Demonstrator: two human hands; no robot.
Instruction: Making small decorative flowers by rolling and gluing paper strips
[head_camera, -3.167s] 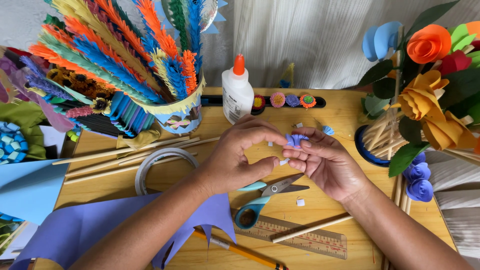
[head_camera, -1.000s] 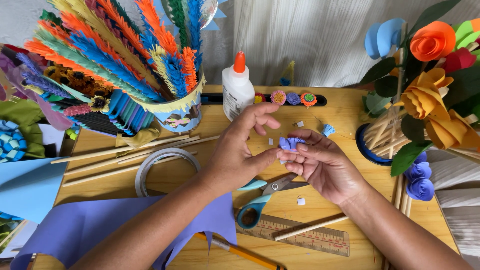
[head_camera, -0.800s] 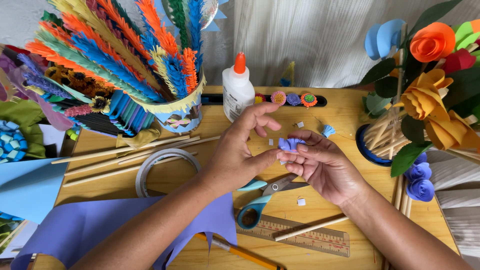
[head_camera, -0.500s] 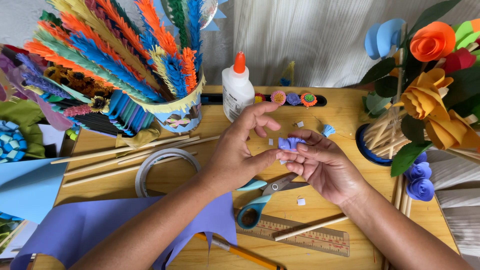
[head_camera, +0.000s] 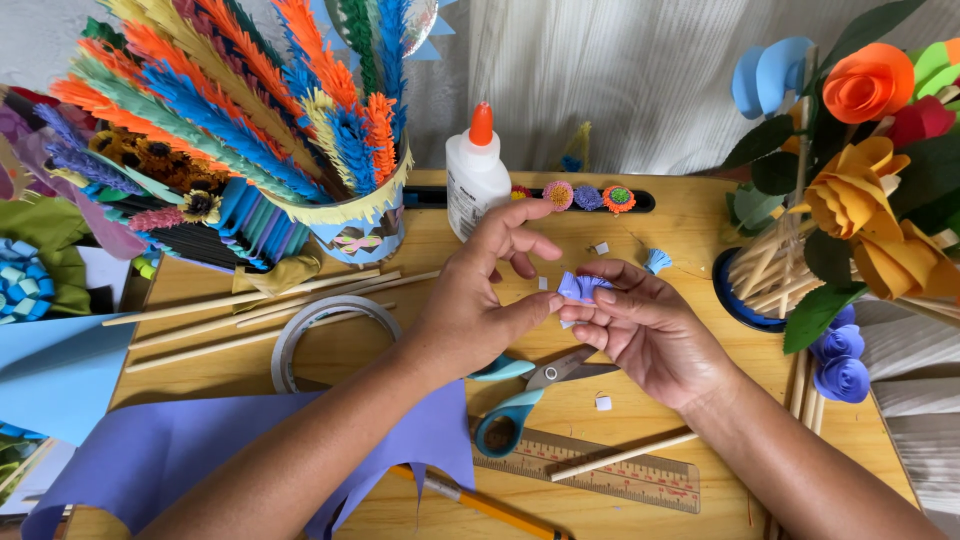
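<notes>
Both hands meet above the middle of the wooden tabletop (head_camera: 690, 215). The left hand (head_camera: 480, 295) pinches a small fringed piece of purple-blue paper (head_camera: 580, 288) with thumb against the piece; its index finger is raised and curled, and the other fingers are loosely spread above. The right hand (head_camera: 650, 330) lies palm up, its fingers pressed close together, fingertips gripping the same paper piece from the other side. The piece sits between the two hands, held clear of the tabletop.

Directly below the hands lie blue-handled scissors (head_camera: 525, 385), partly closed, resting beside a sheet of purple paper (head_camera: 200, 455). A wooden ruler (head_camera: 610, 475) lies nearer the person, with a thin wooden stick (head_camera: 625, 455) across it. A white glue bottle with orange cap (head_camera: 477, 170) stands upright behind the left hand. A paper-wrapped cup of multicoloured fringed paper stems (head_camera: 365, 215) stands to its left. A roll of tape (head_camera: 325, 325) lies flat near several wooden sticks. Paper flowers in orange and yellow (head_camera: 865, 150) stand at the right edge.
</notes>
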